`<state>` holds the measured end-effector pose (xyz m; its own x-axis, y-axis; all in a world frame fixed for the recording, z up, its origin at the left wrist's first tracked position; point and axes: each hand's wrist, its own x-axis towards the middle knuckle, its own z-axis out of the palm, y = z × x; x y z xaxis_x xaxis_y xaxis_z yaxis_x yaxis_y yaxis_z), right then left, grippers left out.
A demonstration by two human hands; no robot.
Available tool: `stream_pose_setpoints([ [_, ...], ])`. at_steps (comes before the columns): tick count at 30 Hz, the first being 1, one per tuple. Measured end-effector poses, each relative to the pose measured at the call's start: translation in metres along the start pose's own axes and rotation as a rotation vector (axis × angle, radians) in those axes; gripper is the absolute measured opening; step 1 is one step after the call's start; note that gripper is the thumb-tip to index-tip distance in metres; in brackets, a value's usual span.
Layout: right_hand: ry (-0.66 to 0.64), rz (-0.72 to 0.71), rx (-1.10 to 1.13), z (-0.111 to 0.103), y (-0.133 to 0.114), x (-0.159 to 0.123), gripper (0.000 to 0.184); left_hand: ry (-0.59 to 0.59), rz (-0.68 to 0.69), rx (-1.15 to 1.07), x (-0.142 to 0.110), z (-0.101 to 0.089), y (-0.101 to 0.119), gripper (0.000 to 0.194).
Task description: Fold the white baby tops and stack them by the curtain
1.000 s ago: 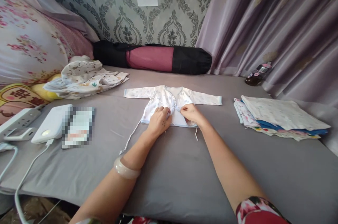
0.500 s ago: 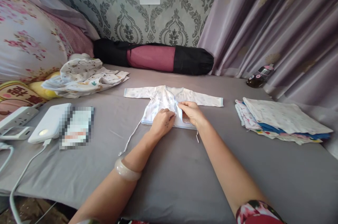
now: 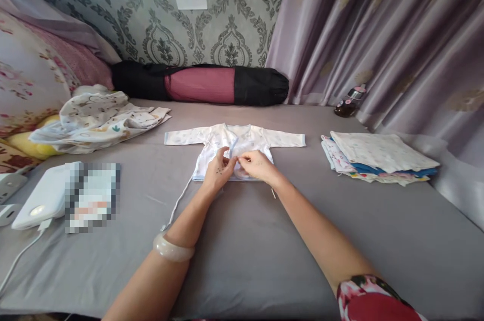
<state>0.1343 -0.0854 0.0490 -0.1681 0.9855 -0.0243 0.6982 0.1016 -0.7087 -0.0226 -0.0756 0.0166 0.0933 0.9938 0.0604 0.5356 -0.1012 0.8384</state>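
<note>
A small white baby shirt point(image 3: 212, 135) lies flat on the grey bed sheet point(image 3: 264, 240), sleeves spread left and right. Both hands meet at its front, near the hem. My left hand point(image 3: 219, 171) pinches the shirt's fabric or tie string at the middle. My right hand point(image 3: 254, 165) pinches right beside it, fingertips almost touching the left ones. What exactly sits between the fingers is too small to make out. A long white tie string point(image 3: 177, 205) trails from the shirt's lower left across the sheet. A pale bangle point(image 3: 172, 249) circles my left wrist.
A stack of folded cloths point(image 3: 378, 157) lies at the right. A heap of unfolded baby clothes point(image 3: 94, 119) sits at the left. A white power bank point(image 3: 41, 200) with cable lies near the left edge. A black and pink roll bag point(image 3: 200, 84) rests against the wall. A small bottle point(image 3: 346, 105) stands by the curtain.
The two hands have drawn closer together at the shirt's front, fingertips now nearly touching. The camera has shifted slightly to the right and down.
</note>
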Motion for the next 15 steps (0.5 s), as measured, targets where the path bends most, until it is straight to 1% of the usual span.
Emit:
stream_pose_setpoints([
  [3, 0.199, 0.143, -0.299, -0.024, 0.007, -0.013, 0.025, -0.010, 0.026, 0.022, -0.001, 0.000, 0.000, 0.053],
  [4, 0.227, 0.202, -0.384, -0.030, 0.010, -0.017, 0.026, -0.014, 0.031, 0.034, -0.001, 0.000, 0.000, 0.053],
  [6, 0.196, 0.291, -0.485, -0.035, 0.017, -0.025, 0.029, -0.025, 0.041, 0.068, -0.002, -0.001, 0.000, 0.053],
  [8, 0.126, 0.328, -0.512, -0.033, 0.024, -0.031, 0.035, -0.036, 0.066, 0.113, -0.002, -0.001, 0.000, 0.051],
  [11, 0.086, 0.336, -0.523, -0.026, 0.029, -0.036, 0.042, -0.037, 0.141, 0.205, -0.002, 0.001, -0.005, 0.040],
  [13, 0.073, 0.323, -0.535, -0.023, 0.030, -0.039, 0.041, -0.030, 0.197, 0.269, -0.002, 0.002, -0.010, 0.034],
  [15, 0.059, 0.305, -0.557, -0.023, 0.031, -0.043, 0.039, -0.021, 0.235, 0.318, -0.002, 0.003, -0.014, 0.033],
])
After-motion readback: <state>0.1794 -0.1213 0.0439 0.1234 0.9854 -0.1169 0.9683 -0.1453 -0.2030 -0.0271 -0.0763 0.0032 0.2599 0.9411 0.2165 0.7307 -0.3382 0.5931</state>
